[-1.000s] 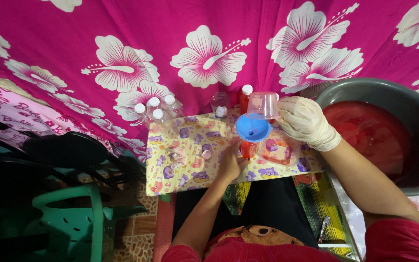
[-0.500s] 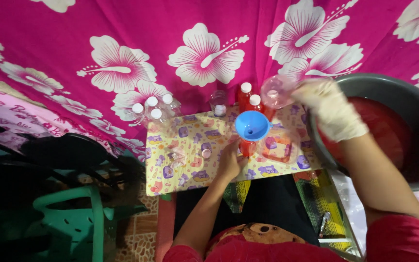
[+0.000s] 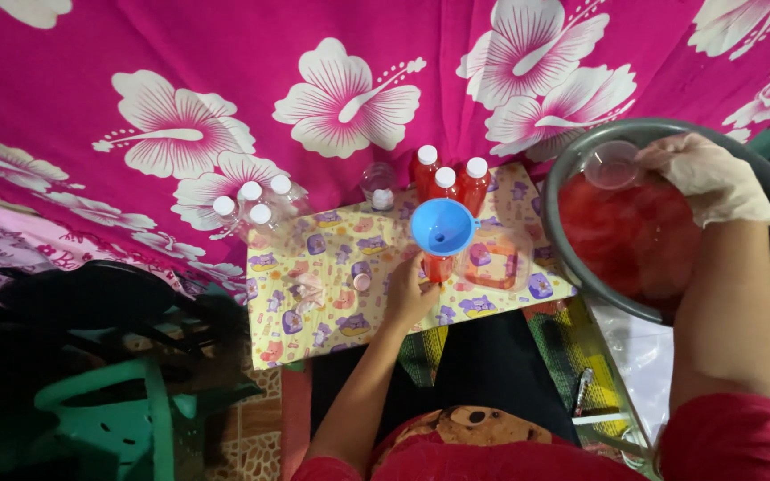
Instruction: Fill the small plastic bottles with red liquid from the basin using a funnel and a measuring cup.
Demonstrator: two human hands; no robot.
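Over a gray basin (image 3: 581,294) of red liquid, the gloved right hand (image 3: 706,174) grips a clear plastic cup (image 3: 610,165) by its rim, while left-hand fingers (image 3: 413,287) close around a small bottle (image 3: 438,267) under a blue funnel (image 3: 443,227) on the patterned counter (image 3: 314,303); wet, light plastic likely slips.

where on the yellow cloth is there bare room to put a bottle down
Bare room lies along the near left of the yellow cloth, below the small loose cap, left of the left hand. Another patch sits between the empty capped bottles and the blue funnel. It is crowded around the funnel and the filled red bottles.
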